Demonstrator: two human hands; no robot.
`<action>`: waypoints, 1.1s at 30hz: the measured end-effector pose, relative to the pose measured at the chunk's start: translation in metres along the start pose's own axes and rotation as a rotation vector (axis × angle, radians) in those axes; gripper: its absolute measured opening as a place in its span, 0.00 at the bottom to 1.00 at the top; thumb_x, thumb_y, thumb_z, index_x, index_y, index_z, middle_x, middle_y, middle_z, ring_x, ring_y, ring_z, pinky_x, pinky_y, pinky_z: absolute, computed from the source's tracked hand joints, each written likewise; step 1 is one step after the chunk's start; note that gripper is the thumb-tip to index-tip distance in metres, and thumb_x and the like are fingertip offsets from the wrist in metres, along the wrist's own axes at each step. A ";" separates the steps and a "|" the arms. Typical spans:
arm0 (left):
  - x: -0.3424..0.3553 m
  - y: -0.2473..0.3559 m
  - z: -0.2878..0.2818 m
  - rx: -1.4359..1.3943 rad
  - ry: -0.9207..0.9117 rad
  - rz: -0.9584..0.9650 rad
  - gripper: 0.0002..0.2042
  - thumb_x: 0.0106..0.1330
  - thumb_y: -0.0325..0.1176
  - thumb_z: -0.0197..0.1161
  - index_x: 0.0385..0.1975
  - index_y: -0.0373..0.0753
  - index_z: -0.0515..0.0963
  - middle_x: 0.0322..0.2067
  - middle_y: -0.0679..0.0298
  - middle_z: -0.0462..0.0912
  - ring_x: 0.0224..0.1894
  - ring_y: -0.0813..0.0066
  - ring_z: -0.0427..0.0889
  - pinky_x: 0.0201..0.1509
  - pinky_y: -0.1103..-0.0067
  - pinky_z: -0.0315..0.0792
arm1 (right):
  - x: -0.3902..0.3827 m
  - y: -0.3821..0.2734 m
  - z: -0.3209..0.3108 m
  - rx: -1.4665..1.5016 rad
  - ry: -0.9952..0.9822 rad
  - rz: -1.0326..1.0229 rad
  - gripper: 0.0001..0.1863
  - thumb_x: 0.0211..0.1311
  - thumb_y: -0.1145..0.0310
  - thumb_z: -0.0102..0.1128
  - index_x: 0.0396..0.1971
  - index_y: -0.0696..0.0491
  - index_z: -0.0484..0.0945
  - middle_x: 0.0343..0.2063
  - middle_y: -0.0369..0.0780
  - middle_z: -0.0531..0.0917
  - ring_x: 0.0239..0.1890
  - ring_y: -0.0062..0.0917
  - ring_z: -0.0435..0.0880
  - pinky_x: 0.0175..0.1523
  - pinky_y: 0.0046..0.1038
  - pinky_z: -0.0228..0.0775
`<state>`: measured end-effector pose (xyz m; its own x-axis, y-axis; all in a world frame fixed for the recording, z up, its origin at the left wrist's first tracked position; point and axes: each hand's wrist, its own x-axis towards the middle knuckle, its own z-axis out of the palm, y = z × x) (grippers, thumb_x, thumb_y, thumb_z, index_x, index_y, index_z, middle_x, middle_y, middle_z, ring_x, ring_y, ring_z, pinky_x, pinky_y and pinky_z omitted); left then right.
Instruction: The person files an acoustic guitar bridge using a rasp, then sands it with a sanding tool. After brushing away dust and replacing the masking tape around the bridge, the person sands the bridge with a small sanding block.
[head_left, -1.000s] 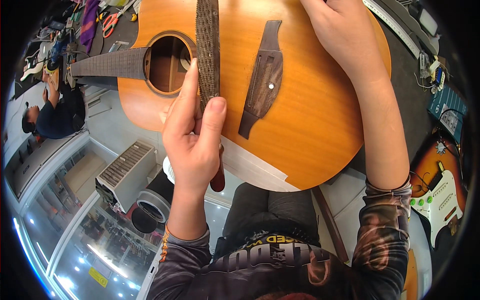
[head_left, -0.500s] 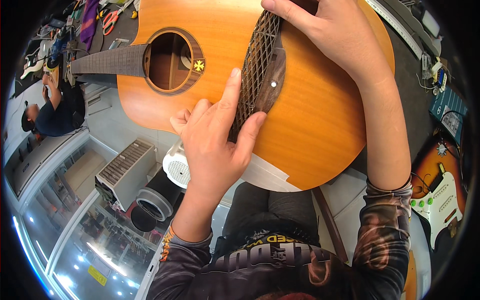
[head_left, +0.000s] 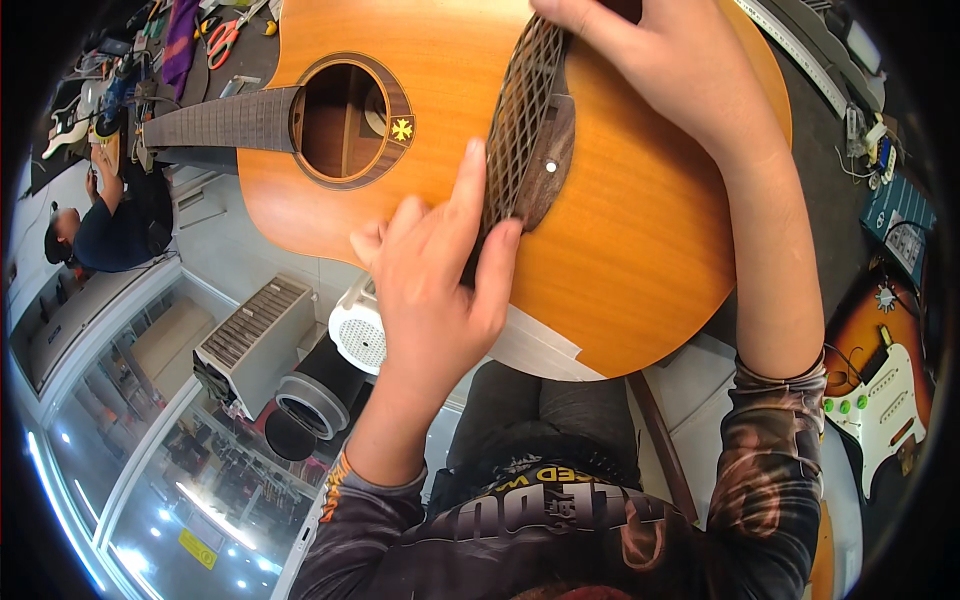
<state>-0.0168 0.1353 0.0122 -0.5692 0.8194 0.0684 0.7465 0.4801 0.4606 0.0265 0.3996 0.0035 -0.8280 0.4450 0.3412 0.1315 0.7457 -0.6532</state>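
Left hand (head_left: 435,270) fingers grip long dark lattice-toothed metal rasp (head_left: 518,125) over brown wooden bridge (head_left: 553,180), still on amber wooden guitar (head_left: 650,210); right hand (head_left: 670,70) at far end, finger closure indeterminate.

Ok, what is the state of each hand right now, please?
Left hand: closed on the dark rasp.
Right hand: thumb at the rasp's far end; grip cannot be told.

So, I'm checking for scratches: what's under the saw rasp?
Part of the dark wooden guitar bridge: its right side shows, with a white dot. Whatever lies directly beneath the saw rasp is covered, so its surface can't be seen.
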 end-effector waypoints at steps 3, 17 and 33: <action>-0.010 -0.002 -0.001 -0.002 -0.013 -0.022 0.31 0.67 0.33 0.73 0.71 0.33 0.79 0.23 0.69 0.74 0.29 0.72 0.70 0.44 0.69 0.51 | -0.005 0.002 0.002 0.038 -0.006 -0.254 0.12 0.68 0.62 0.71 0.37 0.54 0.78 0.35 0.39 0.81 0.48 0.34 0.74 0.61 0.38 0.65; 0.019 0.005 0.002 0.018 0.033 0.032 0.30 0.70 0.34 0.72 0.71 0.33 0.78 0.23 0.68 0.73 0.30 0.71 0.71 0.47 0.69 0.53 | 0.003 -0.001 0.004 -0.085 0.101 -0.007 0.13 0.68 0.62 0.71 0.36 0.53 0.78 0.36 0.39 0.81 0.48 0.35 0.73 0.62 0.39 0.63; 0.028 -0.012 0.007 -0.110 0.079 0.009 0.28 0.73 0.35 0.71 0.70 0.30 0.78 0.22 0.68 0.69 0.31 0.70 0.71 0.51 0.71 0.57 | 0.001 0.009 0.013 0.042 0.163 -0.144 0.13 0.78 0.61 0.63 0.48 0.56 0.83 0.41 0.40 0.84 0.50 0.35 0.76 0.64 0.37 0.63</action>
<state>-0.0393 0.1546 0.0022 -0.5914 0.7940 0.1406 0.7117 0.4320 0.5539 0.0199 0.4001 -0.0114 -0.7369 0.4121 0.5359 -0.0075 0.7877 -0.6160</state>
